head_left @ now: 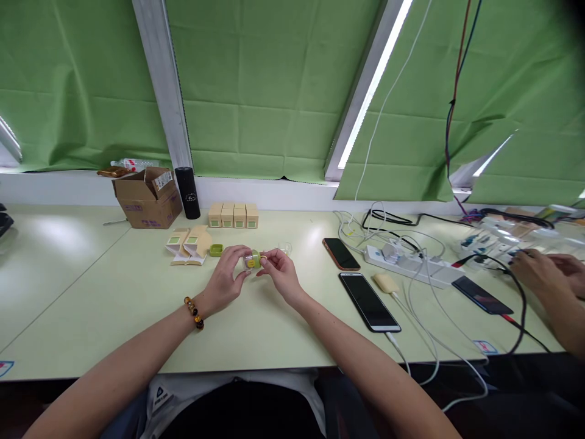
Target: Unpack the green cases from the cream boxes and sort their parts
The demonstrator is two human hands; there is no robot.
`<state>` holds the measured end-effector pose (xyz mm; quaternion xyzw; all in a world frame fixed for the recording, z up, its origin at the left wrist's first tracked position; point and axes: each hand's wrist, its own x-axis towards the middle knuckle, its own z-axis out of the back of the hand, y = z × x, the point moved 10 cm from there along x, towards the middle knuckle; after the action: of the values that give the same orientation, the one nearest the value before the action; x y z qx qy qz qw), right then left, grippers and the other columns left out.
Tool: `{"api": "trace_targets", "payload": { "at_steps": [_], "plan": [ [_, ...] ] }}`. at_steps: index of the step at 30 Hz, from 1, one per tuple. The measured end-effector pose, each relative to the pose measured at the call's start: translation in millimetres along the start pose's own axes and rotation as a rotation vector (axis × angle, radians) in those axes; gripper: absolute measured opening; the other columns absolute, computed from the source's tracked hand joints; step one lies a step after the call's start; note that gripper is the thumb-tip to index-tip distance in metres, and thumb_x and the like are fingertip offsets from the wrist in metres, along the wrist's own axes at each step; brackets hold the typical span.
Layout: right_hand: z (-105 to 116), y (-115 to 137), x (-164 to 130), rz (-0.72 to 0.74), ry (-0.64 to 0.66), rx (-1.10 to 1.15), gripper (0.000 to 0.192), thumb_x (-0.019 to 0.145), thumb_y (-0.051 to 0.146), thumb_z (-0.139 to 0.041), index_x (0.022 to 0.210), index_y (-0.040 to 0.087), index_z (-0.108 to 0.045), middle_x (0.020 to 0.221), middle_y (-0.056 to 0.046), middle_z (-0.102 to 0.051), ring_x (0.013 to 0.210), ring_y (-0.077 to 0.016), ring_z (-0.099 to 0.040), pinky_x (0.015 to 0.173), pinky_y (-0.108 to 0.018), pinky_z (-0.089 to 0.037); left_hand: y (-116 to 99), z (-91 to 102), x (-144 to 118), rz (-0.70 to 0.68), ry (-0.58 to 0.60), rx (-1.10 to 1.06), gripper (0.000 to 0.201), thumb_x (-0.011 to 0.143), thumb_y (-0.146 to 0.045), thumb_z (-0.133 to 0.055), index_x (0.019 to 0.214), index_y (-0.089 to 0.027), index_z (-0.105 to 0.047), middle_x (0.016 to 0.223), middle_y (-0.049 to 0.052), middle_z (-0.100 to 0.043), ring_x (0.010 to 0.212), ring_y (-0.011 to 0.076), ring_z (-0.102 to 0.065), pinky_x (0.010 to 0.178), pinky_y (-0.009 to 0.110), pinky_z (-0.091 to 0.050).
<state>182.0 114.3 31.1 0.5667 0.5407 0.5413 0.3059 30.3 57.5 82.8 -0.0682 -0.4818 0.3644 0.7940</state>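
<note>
A small clear jar (251,260) with a green end and a yellow spot lies sideways between my hands, above the table. My left hand (225,275) closes round its clear end with fingers and thumb. At the green end, the fingers of my right hand (282,275) pinch it from the other side. Just left of the jar sits a square green lid-like piece (216,250). Behind my right hand rests a clear plastic piece (285,247), partly hidden. Opened tan cartons (188,245) with green labels lie to the left.
Several small tan boxes (233,216) stand in a row at the back, beside a black tumbler (187,193) and a cardboard box (148,201). Phones (370,302), a power strip (409,266) and tangled cables occupy the right. Another person's hands (543,274) work at far right.
</note>
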Motion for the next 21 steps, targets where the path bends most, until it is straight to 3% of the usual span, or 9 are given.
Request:
{"api": "trace_targets", "payload": {
  "at_steps": [4,9,15,21],
  "plan": [
    [1,2,0,0.021,-0.012,-0.005,0.042,0.079,0.056,-0.087,0.083,0.022,-0.063,0.100,-0.005,-0.077,0.082,-0.0171,-0.070,0.065,-0.032,-0.064,-5,-3.8,-2,-0.024,0.024,0.038,0.050,0.095,-0.013,-0.061,0.143,-0.024,-0.051,0.137,0.015,-0.060,0.133,0.0317,-0.056,0.114,0.056,-0.050],
    [8,4,1,0.012,-0.072,-0.021,0.046,0.080,0.063,-0.084,0.089,0.024,-0.060,0.089,-0.002,-0.075,0.078,-0.0178,-0.070,0.059,-0.031,-0.064,-5,-5.1,-1,-0.003,0.028,0.025,0.048,0.096,-0.016,-0.060,0.143,-0.025,-0.052,0.139,0.014,-0.060,0.135,0.0319,-0.056,0.115,0.057,-0.050],
    [31,-2,7,-0.068,-0.177,0.003,0.052,0.076,0.068,-0.083,0.087,0.025,-0.056,0.081,-0.001,-0.072,0.071,-0.0186,-0.068,0.053,-0.032,-0.062,13,1.3,-1,0.108,-0.029,-0.081,0.048,0.090,-0.016,-0.067,0.136,-0.024,-0.059,0.137,0.013,-0.064,0.132,0.0328,-0.059,0.116,0.056,-0.048],
    [26,-21,12,-0.189,-0.032,-0.162,0.047,0.072,0.061,-0.086,0.079,0.023,-0.059,0.065,0.001,-0.069,0.054,-0.0141,-0.060,0.050,-0.029,-0.052,50,6.6,-2,0.351,-0.190,-0.520,0.049,0.086,-0.023,-0.078,0.132,-0.022,-0.059,0.137,0.014,-0.066,0.134,0.0296,-0.062,0.120,0.052,-0.045]
  ]
}}
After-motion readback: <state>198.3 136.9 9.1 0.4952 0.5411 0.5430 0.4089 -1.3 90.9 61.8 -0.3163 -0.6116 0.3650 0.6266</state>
